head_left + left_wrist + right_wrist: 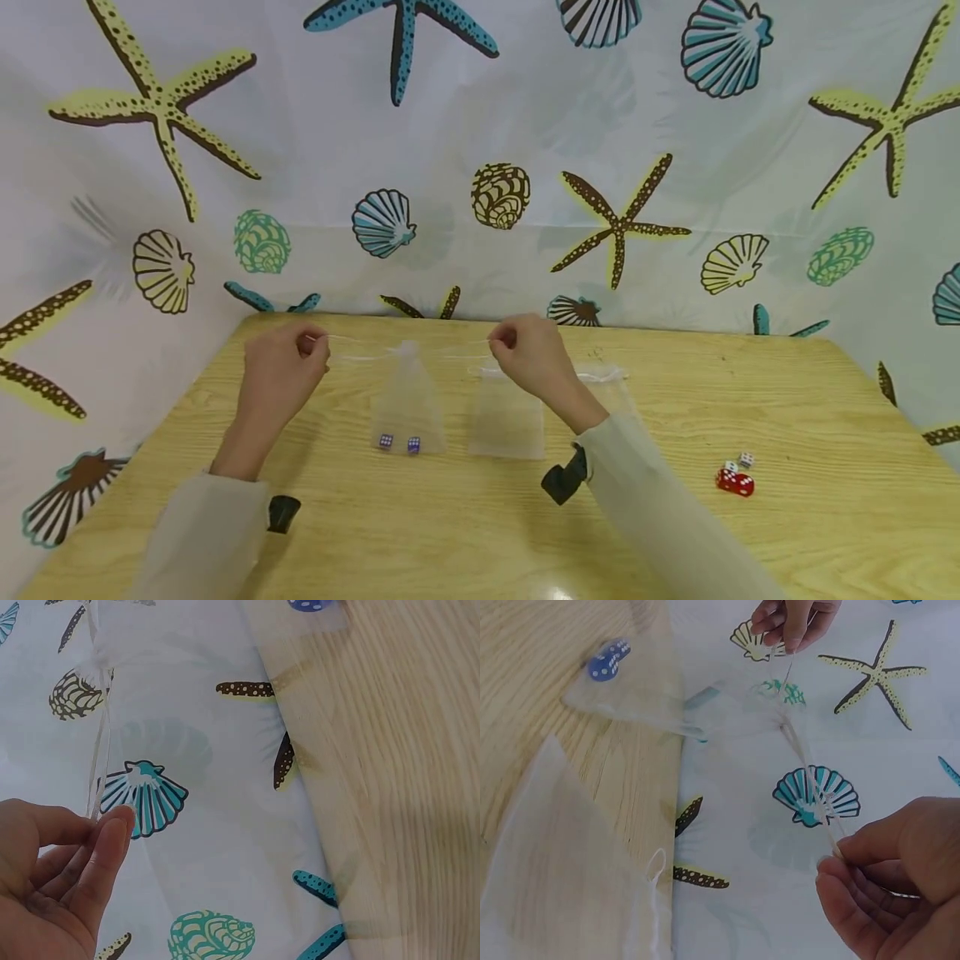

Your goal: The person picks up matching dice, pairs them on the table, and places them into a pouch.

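A sheer white drawstring pouch (pixel 407 396) hangs between the hands, its neck gathered tight, with two blue dice (pixel 399 443) at its bottom. My left hand (pixel 283 362) pinches the drawstring (pixel 99 761) on one side between thumb and fingertips. On the other side my right hand (pixel 531 354) pinches the opposite drawstring loop (pixel 814 787). Both strings run taut and nearly level to the gathered neck. In the right wrist view the blue dice (pixel 606 661) show through the mesh.
A second sheer pouch (pixel 507 417) lies flat right of the hanging one. Another pouch (pixel 611 387) lies partly behind the right forearm. Red dice (pixel 735 482) and white dice (pixel 746 459) sit at the right on the wooden table (pixel 420 533). A patterned cloth (pixel 450 125) stands behind.
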A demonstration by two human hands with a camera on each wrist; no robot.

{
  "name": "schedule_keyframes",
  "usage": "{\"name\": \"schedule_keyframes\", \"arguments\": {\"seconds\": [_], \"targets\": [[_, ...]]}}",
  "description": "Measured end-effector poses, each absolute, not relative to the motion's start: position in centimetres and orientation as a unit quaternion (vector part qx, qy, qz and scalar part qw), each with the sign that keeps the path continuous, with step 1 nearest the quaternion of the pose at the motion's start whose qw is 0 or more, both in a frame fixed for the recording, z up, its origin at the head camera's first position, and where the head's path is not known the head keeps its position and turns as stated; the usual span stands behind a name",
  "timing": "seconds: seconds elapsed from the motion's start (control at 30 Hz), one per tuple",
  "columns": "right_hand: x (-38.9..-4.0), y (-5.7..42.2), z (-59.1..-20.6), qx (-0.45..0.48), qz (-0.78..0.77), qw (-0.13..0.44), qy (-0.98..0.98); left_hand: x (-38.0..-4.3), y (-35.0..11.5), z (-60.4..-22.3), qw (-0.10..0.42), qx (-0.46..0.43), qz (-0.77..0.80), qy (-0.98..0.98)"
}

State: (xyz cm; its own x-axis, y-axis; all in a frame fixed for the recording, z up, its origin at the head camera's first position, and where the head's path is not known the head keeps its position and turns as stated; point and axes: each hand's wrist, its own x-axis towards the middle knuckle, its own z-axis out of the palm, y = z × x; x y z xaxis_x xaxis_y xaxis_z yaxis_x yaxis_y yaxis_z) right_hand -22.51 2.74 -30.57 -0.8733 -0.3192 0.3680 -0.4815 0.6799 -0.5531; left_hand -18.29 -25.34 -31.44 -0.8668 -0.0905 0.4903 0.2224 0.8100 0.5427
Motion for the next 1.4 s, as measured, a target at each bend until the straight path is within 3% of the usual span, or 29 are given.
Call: {"name": "schedule_keyframes", "arguments": {"seconds": [0.37,0.8,1.13,1.4], "targets": [[-25.0,2.2,-34.0,0.164,0.359,0.1,-0.914,-20.7,-24.4,-33.8,0.16,-0.029,-0.321,-0.933],[-24.0,0.4,-37.6,0.187,0.353,0.04,-0.916,-21.0,-22.6,-35.4,0.009,-0.015,-0.267,-0.964],[-23.5,1.8,-36.8,0.184,0.326,0.041,-0.926,-20.5,-22.4,-35.3,-0.001,-0.008,-0.242,-0.97],[-22.2,5.0,-35.6,0.178,0.296,0.072,-0.936,-19.4,-20.9,-34.9,0.084,-0.037,-0.222,-0.971]]}}
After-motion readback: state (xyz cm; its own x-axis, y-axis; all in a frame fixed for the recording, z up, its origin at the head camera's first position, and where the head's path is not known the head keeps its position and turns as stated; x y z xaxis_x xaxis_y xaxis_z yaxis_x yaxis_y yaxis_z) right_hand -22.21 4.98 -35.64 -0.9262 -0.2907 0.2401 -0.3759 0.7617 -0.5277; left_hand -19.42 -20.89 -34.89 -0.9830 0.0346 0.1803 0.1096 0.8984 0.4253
